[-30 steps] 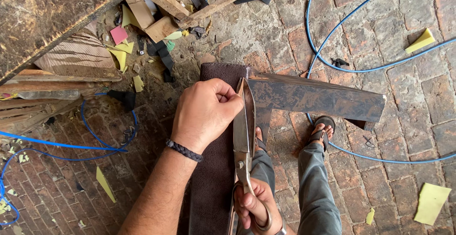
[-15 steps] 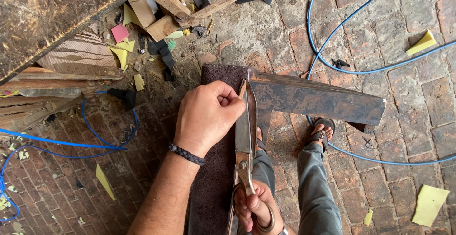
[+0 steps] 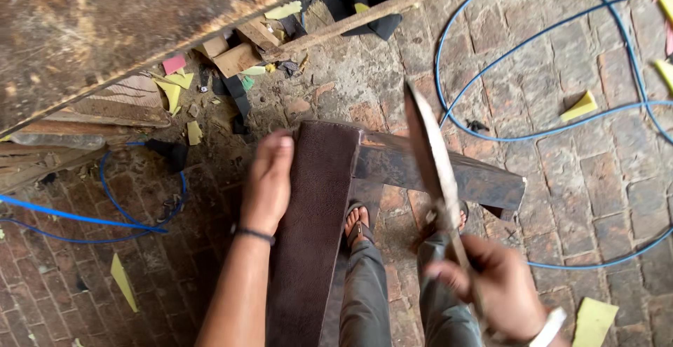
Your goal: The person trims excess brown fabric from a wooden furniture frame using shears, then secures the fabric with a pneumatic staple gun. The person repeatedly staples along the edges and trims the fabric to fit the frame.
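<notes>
Shears (image 3: 431, 161) lifted off brown leather strip (image 3: 315, 228), gripped in right hand (image 3: 501, 291) toward 5 o'clock; left hand (image 3: 268, 182) now flat along strip's edge.

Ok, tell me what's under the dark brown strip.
The dark brown strip drapes over one end of a dark wooden plank, the left hand flat along its edge. Brick floor shows around it. Whatever lies beneath its lower length is covered.

Brick floor (image 3: 575, 179) with blue cable (image 3: 491, 133)
</notes>
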